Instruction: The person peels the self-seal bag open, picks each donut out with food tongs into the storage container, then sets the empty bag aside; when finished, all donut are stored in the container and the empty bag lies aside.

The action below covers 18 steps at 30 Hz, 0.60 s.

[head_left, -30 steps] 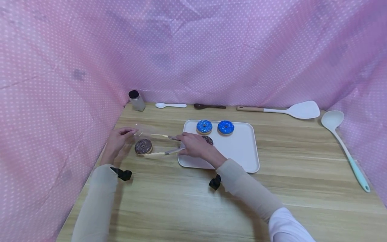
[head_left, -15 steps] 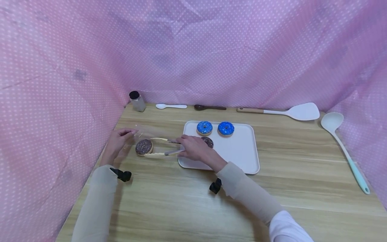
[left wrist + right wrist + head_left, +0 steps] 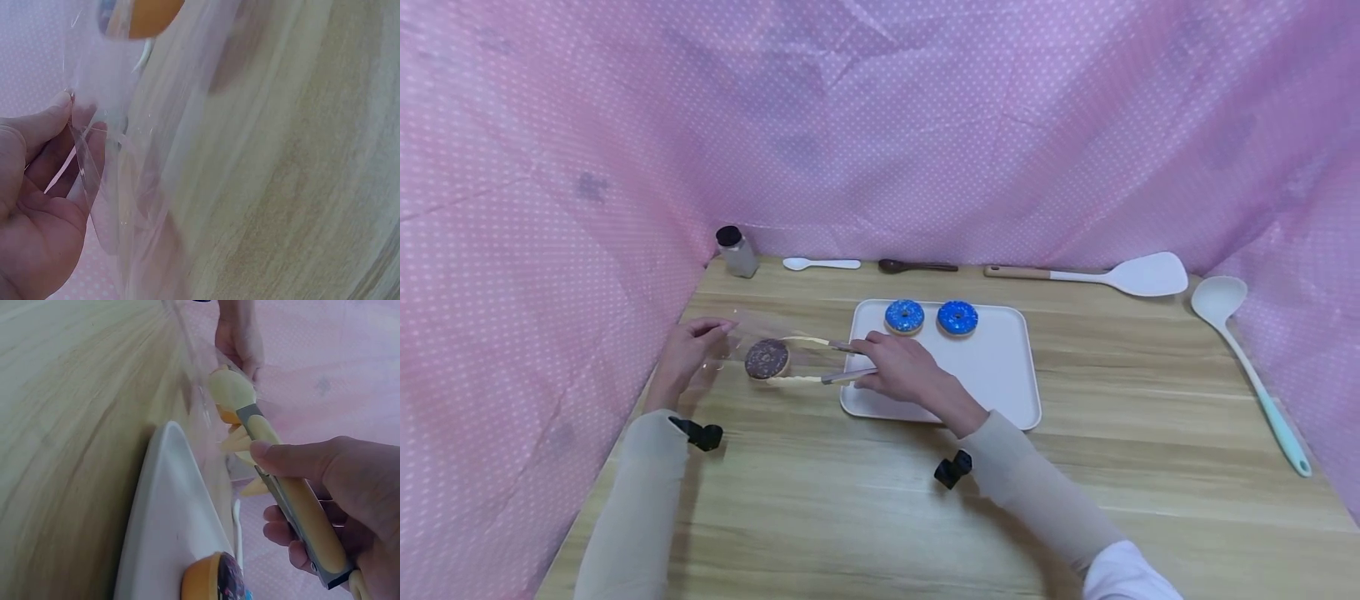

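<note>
Tongs (image 3: 820,362) in the right hand (image 3: 901,371), long axis toward 9 o'clock, clamp a chocolate doughnut (image 3: 767,358) just off the tray's (image 3: 1000,392) 9 o'clock edge. Left hand (image 3: 688,354) fingers pinch a clear bag (image 3: 741,333) near the bench's (image 3: 850,500) 9 o'clock edge.

— Any lettering, labels or numbers to read here?

— None. The jar (image 3: 737,250) at the table's back corner shows no legible label, and the tray (image 3: 1000,375), the tongs (image 3: 820,362) and the dotted pink cloth (image 3: 925,125) carry no words, brands or signs.
</note>
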Tool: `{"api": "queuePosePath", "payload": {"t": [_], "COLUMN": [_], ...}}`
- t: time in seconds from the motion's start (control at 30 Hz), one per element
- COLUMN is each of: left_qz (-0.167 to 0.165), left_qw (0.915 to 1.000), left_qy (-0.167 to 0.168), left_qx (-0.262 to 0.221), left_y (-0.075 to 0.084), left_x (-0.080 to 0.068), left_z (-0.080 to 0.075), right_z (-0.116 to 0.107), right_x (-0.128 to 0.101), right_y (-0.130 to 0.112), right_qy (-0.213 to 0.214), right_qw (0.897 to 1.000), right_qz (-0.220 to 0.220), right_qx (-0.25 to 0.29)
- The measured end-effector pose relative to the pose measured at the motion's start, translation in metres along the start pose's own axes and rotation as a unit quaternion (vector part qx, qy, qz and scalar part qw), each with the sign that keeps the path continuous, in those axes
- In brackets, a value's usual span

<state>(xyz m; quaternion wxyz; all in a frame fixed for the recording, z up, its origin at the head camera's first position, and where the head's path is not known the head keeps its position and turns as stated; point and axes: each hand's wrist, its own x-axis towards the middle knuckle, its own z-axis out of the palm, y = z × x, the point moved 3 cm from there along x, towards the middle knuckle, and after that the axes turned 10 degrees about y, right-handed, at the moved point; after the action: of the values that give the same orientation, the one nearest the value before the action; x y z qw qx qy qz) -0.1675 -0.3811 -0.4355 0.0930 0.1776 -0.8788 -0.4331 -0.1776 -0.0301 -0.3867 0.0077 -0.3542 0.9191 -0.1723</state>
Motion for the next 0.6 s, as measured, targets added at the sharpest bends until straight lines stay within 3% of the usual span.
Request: {"api": "queuePosePath", "payload": {"t": [0.6], "left_qz": [-0.03], "left_qw": [0.9991], "left_qy": [-0.007], "left_qx": [-0.03], "left_y": [0.004], "left_x": [-0.002], "left_z": [-0.002], "right_z": [-0.022], "right_x": [-0.045], "right_y": [0.034], "right_qy": [0.05], "right_qw": [0.998], "right_qz": [0.024], "right_qx": [0.022]}}
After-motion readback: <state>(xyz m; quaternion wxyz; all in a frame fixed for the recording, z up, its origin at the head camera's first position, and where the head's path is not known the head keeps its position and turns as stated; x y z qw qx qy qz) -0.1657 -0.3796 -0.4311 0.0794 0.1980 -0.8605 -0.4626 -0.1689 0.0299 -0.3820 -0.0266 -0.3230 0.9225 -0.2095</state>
